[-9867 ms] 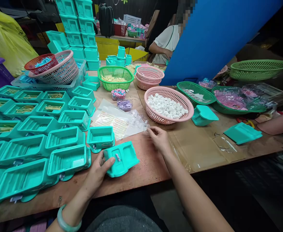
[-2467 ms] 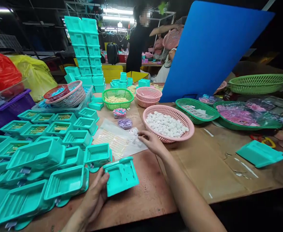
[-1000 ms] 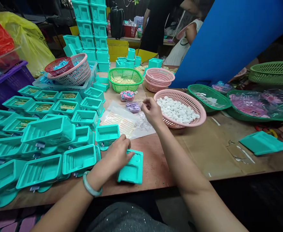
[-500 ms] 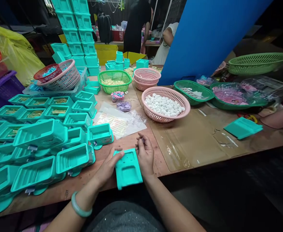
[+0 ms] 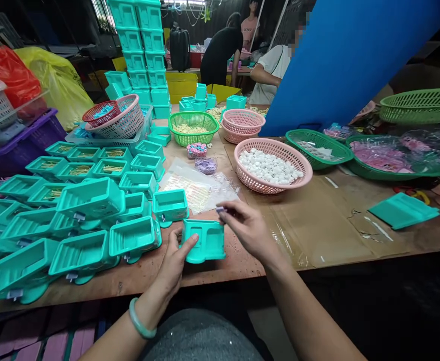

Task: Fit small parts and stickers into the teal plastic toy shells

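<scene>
Lower centre of frame: my left hand point(image 5: 175, 256) grips boxy teal plastic piece point(image 5: 209, 243); my right hand point(image 5: 249, 229), just beside it, pinches small purple-grey part point(image 5: 220, 209).

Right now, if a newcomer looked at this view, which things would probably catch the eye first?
Probably the large blue panel slanting across the upper right, then the tall double stack of turquoise boxes at the upper left. Nearer, many open turquoise containers crowd the left side. At the front centre, the left grip holds a recessed turquoise part, and the right grip pinches a small purple piece.
</scene>
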Motion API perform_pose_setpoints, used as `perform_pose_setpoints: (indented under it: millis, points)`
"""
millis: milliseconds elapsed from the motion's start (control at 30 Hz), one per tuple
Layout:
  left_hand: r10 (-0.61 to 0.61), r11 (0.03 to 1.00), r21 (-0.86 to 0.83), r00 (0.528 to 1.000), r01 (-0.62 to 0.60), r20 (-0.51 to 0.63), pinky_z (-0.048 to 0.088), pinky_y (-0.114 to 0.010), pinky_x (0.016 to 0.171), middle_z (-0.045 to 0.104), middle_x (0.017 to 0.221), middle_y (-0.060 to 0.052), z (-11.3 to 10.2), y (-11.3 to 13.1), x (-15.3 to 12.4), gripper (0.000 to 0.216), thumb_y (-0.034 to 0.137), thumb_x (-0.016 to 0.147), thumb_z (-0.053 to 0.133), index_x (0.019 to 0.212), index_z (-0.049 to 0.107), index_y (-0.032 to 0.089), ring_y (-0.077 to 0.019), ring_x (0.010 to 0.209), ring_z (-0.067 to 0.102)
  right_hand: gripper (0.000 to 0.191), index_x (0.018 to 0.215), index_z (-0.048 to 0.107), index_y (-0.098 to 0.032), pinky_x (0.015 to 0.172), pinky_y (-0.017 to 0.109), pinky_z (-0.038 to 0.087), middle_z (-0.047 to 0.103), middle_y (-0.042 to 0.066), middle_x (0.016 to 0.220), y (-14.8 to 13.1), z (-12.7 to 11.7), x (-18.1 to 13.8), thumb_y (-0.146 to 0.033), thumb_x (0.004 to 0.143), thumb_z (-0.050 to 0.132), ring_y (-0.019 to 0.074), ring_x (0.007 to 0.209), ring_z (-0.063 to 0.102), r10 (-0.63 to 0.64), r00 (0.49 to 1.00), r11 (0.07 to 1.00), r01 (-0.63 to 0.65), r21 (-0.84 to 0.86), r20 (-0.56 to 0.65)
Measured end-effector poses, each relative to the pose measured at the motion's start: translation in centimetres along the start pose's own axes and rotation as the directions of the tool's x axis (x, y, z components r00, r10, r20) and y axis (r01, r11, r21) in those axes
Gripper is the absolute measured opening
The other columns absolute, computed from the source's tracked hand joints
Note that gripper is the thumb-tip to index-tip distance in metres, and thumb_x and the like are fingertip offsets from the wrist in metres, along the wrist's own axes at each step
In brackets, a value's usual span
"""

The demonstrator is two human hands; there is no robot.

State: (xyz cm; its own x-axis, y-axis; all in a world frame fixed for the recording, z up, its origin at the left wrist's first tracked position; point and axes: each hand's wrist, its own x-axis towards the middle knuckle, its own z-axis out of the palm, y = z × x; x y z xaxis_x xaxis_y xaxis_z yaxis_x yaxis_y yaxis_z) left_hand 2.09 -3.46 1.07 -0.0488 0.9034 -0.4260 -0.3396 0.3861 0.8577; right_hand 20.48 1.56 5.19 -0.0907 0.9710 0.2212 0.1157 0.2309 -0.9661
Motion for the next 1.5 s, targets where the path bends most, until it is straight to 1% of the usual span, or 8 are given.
perform_pose_setpoints:
  millis: [67,167,300,400,567,767,1233,1500]
  points:
    - [-0.008,1.000,-0.009,1.000,0.008,0.004,0.050,-0.037,0.092,0.071,0.115,-0.009,0.2,-0.4,-0.1,0.066,0.057,0.070,0.084,0.117,0.056,0.019,-0.0266,0.109,0.065,0.010,0.093,0.078,-0.023,0.068,0.029,0.056,0.070,0.003,0.088,0.1,0.6,-2.8,-0.029,0.089,0.071,0.0164,0.077,0.067,0.030,1.000,0.999,-0.030,-0.027,-0.004]
    - [-0.044,0.999,-0.019,0.996,0.045,0.076,0.051,-0.035,0.087,0.074,0.110,-0.008,0.1,-0.3,-0.4,0.065,0.058,0.072,0.082,0.118,0.056,0.019,-0.0259,0.104,0.067,0.009,0.089,0.079,-0.024,0.071,0.028,0.055,0.069,0.004,0.089,1.0,1.6,-5.3,-0.026,0.089,0.071,0.0179,0.084,0.067,-0.002,0.997,0.994,-0.006,-0.105,-0.073]
    - [-0.103,0.995,0.016,0.972,0.102,0.211,0.050,-0.035,0.092,0.070,0.128,-0.010,-0.4,0.2,-0.5,0.063,0.054,0.075,0.081,0.122,0.061,0.019,-0.0293,0.118,0.063,0.011,0.095,0.079,-0.024,0.078,0.030,0.055,0.076,0.004,0.091,1.8,1.6,-5.5,-0.023,0.091,0.068,0.0190,0.086,0.071,-0.016,0.995,0.982,-0.002,-0.186,-0.095]
    - [-0.102,0.995,0.033,0.961,0.097,0.257,0.049,-0.036,0.094,0.071,0.128,-0.011,-0.7,0.1,-0.5,0.060,0.052,0.078,0.080,0.122,0.061,0.017,-0.0298,0.120,0.063,0.013,0.098,0.077,-0.023,0.078,0.031,0.056,0.078,0.005,0.096,1.5,1.3,-5.4,-0.023,0.093,0.065,0.0205,0.088,0.073,-0.024,0.997,0.973,0.008,-0.230,-0.068]
    - [-0.029,1.000,0.015,0.961,0.026,0.275,0.052,-0.032,0.091,0.072,0.125,-0.008,-0.8,-0.4,-0.6,0.057,0.046,0.077,0.083,0.121,0.059,0.020,-0.0249,0.115,0.065,0.015,0.094,0.076,-0.021,0.072,0.032,0.052,0.072,0.005,0.085,0.0,1.8,-6.2,-0.026,0.097,0.062,0.0203,0.082,0.067,-0.087,0.995,0.927,0.063,-0.369,-0.047]
    - [0.032,0.998,0.048,0.965,-0.046,0.261,0.056,-0.030,0.084,0.074,0.115,-0.007,-0.5,-0.7,-0.9,0.053,0.045,0.076,0.084,0.115,0.058,0.020,-0.0227,0.105,0.068,0.016,0.086,0.072,-0.022,0.072,0.033,0.048,0.069,0.004,0.080,-0.4,2.5,-6.8,-0.025,0.097,0.061,0.0208,0.079,0.063,-0.074,0.995,0.882,0.036,-0.470,-0.062]
    - [0.025,0.995,0.082,0.962,-0.049,0.271,0.058,-0.032,0.085,0.075,0.117,-0.008,-0.1,-0.1,-0.8,0.056,0.047,0.074,0.085,0.115,0.058,0.020,-0.0245,0.106,0.070,0.016,0.087,0.069,-0.022,0.071,0.034,0.047,0.069,0.005,0.081,-0.1,2.7,-7.4,-0.024,0.098,0.059,0.0213,0.079,0.062,-0.079,0.991,0.898,0.023,-0.440,-0.108]
    - [0.017,0.987,0.148,0.959,-0.061,0.282,0.059,-0.033,0.083,0.077,0.114,-0.009,0.4,0.0,-1.2,0.052,0.047,0.075,0.083,0.111,0.056,0.021,-0.0253,0.102,0.073,0.017,0.085,0.066,-0.021,0.070,0.035,0.046,0.066,0.005,0.078,-0.2,3.1,-7.6,-0.018,0.098,0.055,0.0214,0.077,0.059,-0.192,0.975,0.811,0.091,-0.578,-0.116]
